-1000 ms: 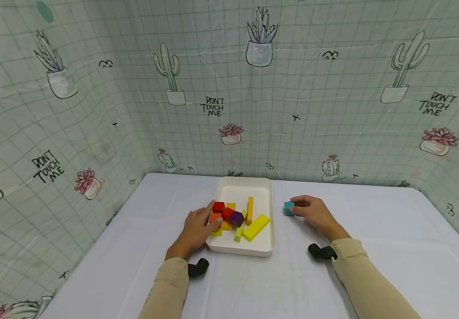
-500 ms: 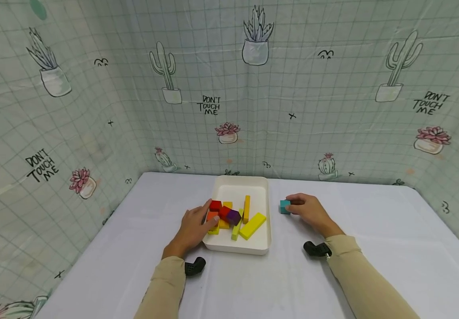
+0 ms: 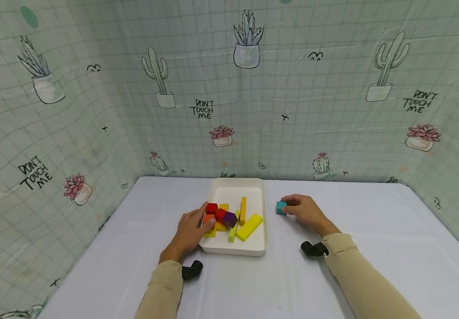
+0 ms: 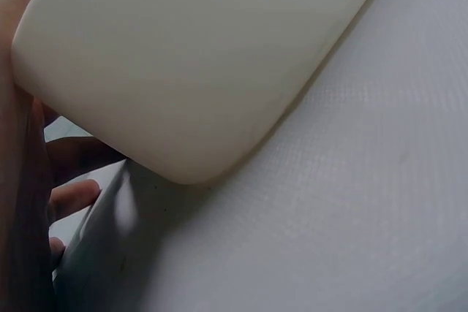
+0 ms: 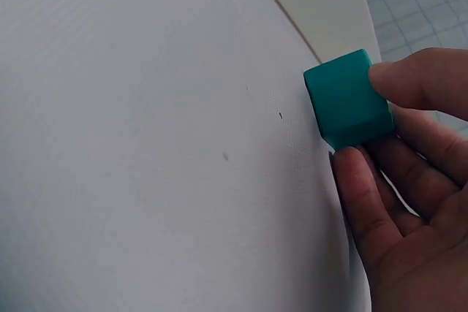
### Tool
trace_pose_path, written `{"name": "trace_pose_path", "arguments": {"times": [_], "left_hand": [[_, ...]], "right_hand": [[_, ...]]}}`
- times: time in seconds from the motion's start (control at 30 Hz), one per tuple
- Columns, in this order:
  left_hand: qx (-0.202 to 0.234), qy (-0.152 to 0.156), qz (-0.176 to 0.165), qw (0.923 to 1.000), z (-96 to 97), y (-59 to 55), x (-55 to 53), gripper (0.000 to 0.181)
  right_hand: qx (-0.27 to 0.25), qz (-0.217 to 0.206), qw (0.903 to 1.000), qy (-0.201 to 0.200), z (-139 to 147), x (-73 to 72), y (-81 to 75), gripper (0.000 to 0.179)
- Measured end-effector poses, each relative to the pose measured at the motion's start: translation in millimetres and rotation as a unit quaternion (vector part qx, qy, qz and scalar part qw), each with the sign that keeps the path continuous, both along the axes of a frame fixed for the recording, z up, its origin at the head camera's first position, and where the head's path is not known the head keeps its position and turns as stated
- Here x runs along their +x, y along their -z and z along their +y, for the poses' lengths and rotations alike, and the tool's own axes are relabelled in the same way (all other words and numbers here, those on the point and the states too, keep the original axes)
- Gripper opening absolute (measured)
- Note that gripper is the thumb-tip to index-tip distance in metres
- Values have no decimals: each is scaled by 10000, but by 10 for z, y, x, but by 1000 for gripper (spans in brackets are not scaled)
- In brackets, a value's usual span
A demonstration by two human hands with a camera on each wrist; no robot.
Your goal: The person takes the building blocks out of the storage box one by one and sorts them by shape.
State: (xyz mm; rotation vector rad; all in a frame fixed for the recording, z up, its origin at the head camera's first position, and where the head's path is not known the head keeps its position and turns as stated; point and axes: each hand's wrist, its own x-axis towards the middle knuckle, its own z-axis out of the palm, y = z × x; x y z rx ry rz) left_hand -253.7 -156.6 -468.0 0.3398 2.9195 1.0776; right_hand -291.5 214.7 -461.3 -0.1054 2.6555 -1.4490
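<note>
My right hand (image 3: 308,214) pinches a teal cube (image 5: 347,99) between thumb and fingers, just right of a white tray (image 3: 236,187). At the tray's left side is my left hand (image 3: 189,230), gripping the rim with its thumb over the inside and the other fingers outside. The tray holds several coloured blocks: a purple cube (image 3: 230,219), a red cube (image 3: 211,208), an orange block (image 3: 209,218) partly behind the left thumb, a flat bright yellow block (image 3: 249,227) and a narrow amber block (image 3: 243,211). In the left wrist view, the tray wall (image 4: 183,71) hides the blocks.
A white cloth (image 3: 229,288) covers the table. Behind it and along the sides hangs a grid-patterned curtain (image 3: 277,88) printed with cacti. Black wrist devices (image 3: 192,270) sit beside both beige sleeves.
The head view has turned slightly, so everything sits further left in the picture. Both hands, the tray and the teal cube keep their places relative to one another.
</note>
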Motion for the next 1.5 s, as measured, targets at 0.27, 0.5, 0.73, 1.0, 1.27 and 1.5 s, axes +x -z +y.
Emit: {"name": "trace_pose_path", "arguments": {"times": [0.27,0.5,0.73,1.0,1.27,1.5], "left_hand": [[28,-32,35,10000,-36,-28,-37,70],[124,61,27,9999,2,-23,-58,70],[135,51,74,9999,35,-3,-76,70],[139,28,124,9998,27,7,-64,70],[111,-19,117,9999,27,7,-60,69],[68,-49,92,9999,29,28,-54,70]], "right_hand": [[-474,-136,9988,-33,26,-84,-76,41],[-873,18,9959,238,111,-107,-80,38],[-1016,164,9947,50,104,-118,-170,40],[-1082,99,9941,42,50,-138,-265,43],[-1183,110,9929,51,25,-146,-335,42],[-1455,196,9889,-210,-62,-140,-395,40]]}}
